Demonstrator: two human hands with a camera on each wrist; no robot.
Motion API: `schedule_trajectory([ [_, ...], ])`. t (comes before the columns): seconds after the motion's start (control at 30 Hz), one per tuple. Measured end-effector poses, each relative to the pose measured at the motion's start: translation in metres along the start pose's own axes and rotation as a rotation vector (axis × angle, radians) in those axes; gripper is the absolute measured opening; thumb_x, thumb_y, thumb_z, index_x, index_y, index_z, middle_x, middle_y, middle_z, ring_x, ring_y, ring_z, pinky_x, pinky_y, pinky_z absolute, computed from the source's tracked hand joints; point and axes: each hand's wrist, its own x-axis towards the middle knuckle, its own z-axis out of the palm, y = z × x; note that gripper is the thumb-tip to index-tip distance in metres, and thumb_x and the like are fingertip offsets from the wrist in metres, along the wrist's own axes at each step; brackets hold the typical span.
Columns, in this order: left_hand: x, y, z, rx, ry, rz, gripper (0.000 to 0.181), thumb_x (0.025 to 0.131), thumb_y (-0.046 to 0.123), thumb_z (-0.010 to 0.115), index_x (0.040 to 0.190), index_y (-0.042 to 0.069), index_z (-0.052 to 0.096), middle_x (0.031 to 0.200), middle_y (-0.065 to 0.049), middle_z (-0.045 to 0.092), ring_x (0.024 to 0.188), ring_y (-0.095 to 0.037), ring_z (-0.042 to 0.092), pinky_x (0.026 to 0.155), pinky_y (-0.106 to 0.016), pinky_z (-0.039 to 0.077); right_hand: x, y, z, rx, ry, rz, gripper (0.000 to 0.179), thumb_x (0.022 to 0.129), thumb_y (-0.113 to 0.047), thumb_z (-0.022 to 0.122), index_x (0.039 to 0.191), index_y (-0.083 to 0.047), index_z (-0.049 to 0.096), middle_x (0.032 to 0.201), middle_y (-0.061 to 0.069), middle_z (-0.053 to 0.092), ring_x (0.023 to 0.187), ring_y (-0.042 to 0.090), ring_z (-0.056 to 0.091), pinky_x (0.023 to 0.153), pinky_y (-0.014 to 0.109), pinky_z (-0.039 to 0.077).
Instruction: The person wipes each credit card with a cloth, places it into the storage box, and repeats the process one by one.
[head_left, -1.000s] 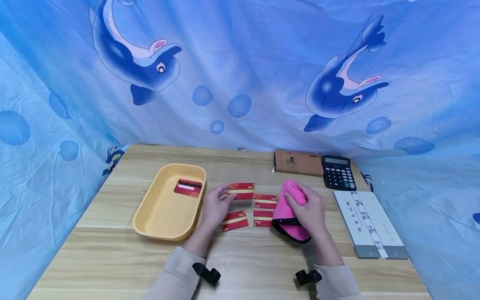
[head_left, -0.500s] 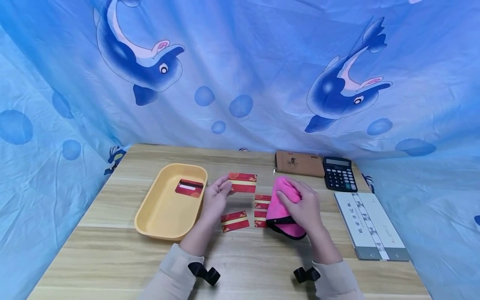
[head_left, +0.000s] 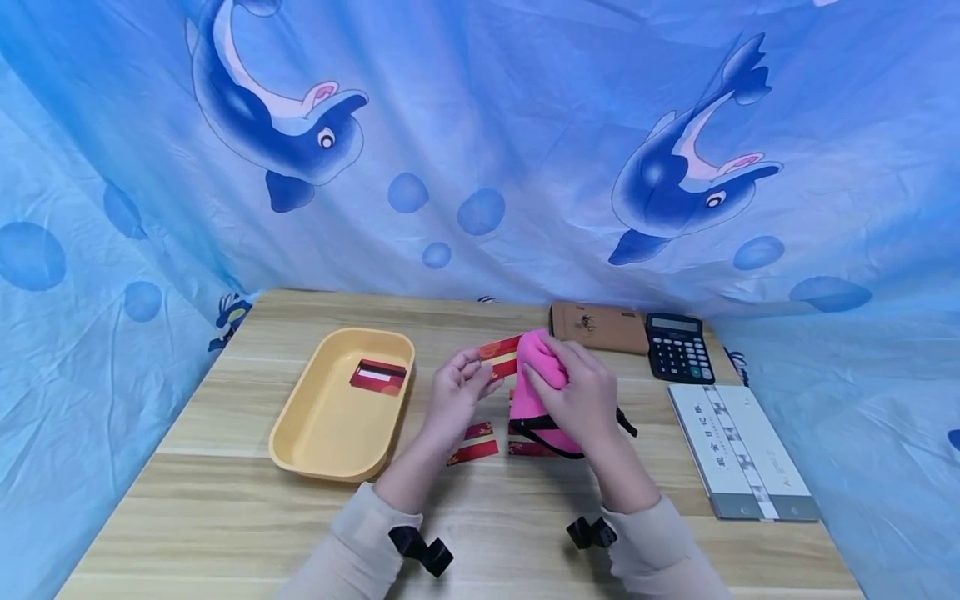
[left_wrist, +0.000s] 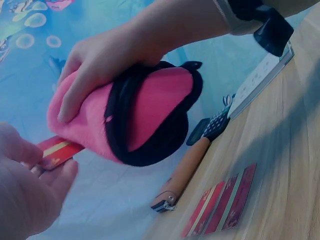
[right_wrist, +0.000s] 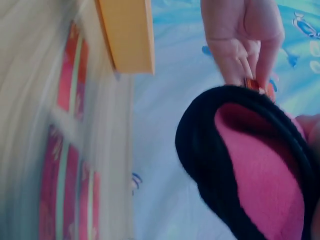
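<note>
My left hand (head_left: pixel 453 392) pinches a red card with a gold stripe (head_left: pixel 495 354) by its left end, above the table. Bunched in my right hand (head_left: pixel 588 392) is a pink cloth with black edging (head_left: pixel 529 396); it covers the right end of that card. The left wrist view shows the card (left_wrist: pixel 62 151) running from the left fingers to the cloth (left_wrist: pixel 90 120). In the right wrist view the black-edged fold of the cloth (right_wrist: pixel 260 160) hides most of the card. Below the hands lie more red cards (head_left: pixel 476 446), partly hidden by hands and cloth.
A yellow tray (head_left: pixel 330 429) on the left holds one red card (head_left: pixel 378 377), stripe side up. At the back right are a brown zip wallet (head_left: pixel 600 327) and a black calculator (head_left: pixel 681 348). A white and grey booklet (head_left: pixel 738 450) lies at the right.
My left hand has lifted the card off the table and moved it right. My right hand has brought the pink cloth left and up, and the two now meet.
</note>
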Motion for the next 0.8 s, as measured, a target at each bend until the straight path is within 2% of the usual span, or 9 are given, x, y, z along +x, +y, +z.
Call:
schedule_trajectory([
  [0.17,-0.003,-0.002,0.002,0.116,-0.127,0.04,0.038,0.103,0.004,0.053,0.14,-0.007,0.052,0.134,-0.024,0.061,0.12,-0.029,0.063,0.102,-0.034,0.052,0.006,-0.018,0.008,-0.024,-0.038,-0.035,0.04,0.081,-0.024,0.085,0.113,-0.004,0.075,0.093,0.012,0.073,0.066,0.024,0.066,0.049,0.035,0.052],
  [0.27,-0.005,-0.003,0.001,0.152,-0.172,0.066,0.041,0.106,0.009,0.047,0.144,-0.004,0.05,0.137,-0.021,0.061,0.121,-0.026,0.062,0.102,-0.032,0.052,0.007,-0.028,0.012,-0.001,-0.056,-0.048,0.037,0.083,-0.023,0.084,0.114,-0.004,0.075,0.093,0.011,0.073,0.069,0.024,0.067,0.05,0.035,0.053],
  [0.4,-0.005,-0.003,-0.001,0.157,-0.17,0.067,0.039,0.106,0.007,0.048,0.144,-0.002,0.052,0.132,-0.02,0.064,0.113,-0.022,0.066,0.095,-0.03,0.056,0.007,-0.028,0.012,0.007,-0.039,-0.03,0.037,0.082,-0.02,0.083,0.114,-0.004,0.075,0.095,0.011,0.073,0.072,0.025,0.069,0.053,0.038,0.055],
  [0.53,-0.004,-0.004,-0.002,0.137,-0.153,0.072,0.036,0.104,0.004,0.054,0.139,-0.005,0.055,0.127,-0.022,0.067,0.112,-0.028,0.069,0.094,-0.032,0.057,0.006,-0.018,0.009,-0.002,-0.017,0.009,0.038,0.082,-0.019,0.084,0.115,-0.003,0.075,0.093,0.012,0.072,0.063,0.023,0.063,0.049,0.034,0.051],
  [0.63,-0.004,-0.003,-0.004,0.107,-0.152,0.076,0.035,0.104,0.002,0.054,0.137,-0.009,0.055,0.126,-0.026,0.065,0.112,-0.035,0.068,0.095,-0.035,0.056,0.006,-0.01,0.005,-0.029,-0.003,0.041,0.039,0.082,-0.02,0.084,0.116,-0.003,0.074,0.092,0.012,0.072,0.056,0.021,0.057,0.046,0.032,0.047],
  [0.8,-0.005,0.001,-0.008,0.068,-0.141,0.095,0.033,0.104,0.0,0.052,0.135,-0.011,0.056,0.127,-0.03,0.064,0.107,-0.038,0.069,0.091,-0.038,0.057,0.007,-0.002,-0.003,-0.096,0.029,0.097,0.042,0.082,-0.021,0.085,0.119,-0.005,0.074,0.097,0.013,0.073,0.057,0.024,0.059,0.047,0.034,0.048],
])
